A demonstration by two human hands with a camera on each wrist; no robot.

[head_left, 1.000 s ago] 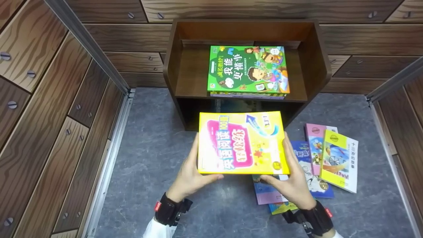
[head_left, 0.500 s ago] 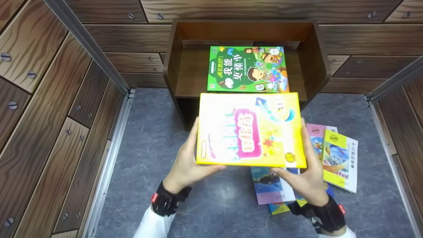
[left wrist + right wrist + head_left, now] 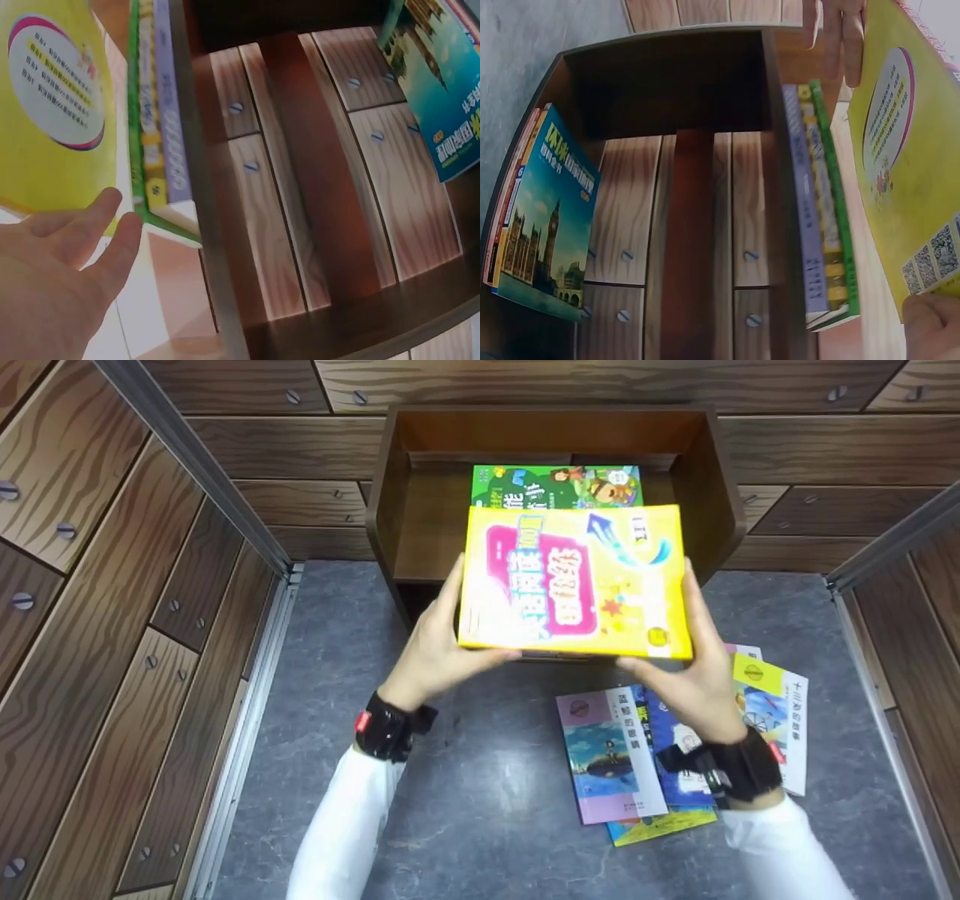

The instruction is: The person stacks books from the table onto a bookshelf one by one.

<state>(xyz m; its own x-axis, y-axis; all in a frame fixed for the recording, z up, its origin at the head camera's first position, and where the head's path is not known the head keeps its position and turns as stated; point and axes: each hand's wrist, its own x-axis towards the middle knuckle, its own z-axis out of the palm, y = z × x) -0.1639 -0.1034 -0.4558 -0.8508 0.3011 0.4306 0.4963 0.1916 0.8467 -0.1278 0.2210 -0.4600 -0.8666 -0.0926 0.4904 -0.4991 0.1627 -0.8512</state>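
A yellow book point(image 3: 570, 585) with a pink title panel lies level between my two hands, above the front of the brown bookshelf point(image 3: 424, 532). My left hand point(image 3: 427, 652) grips its left end, the thumb along the near edge. At the opposite end my right hand point(image 3: 701, 682) holds it the same way. Behind it, partly covered in the head view, a green picture book point(image 3: 517, 487) tops a small stack on the upper shelf. In the right wrist view that stack shows a purple spine point(image 3: 804, 202). The yellow book's underside point(image 3: 60, 97) appears above the stack in the left wrist view.
On the lower shelf lies a teal book point(image 3: 551, 217) with others under it. Several books lie on the grey floor at right, among them a purple-and-blue one point(image 3: 607, 765) and a yellow-and-white one point(image 3: 772, 705). Wood-patterned panels point(image 3: 112, 660) enclose the area.
Both hands have carried the yellow book up and away from me, from in front of the shelf to over its front edge, where it now covers part of the green book.
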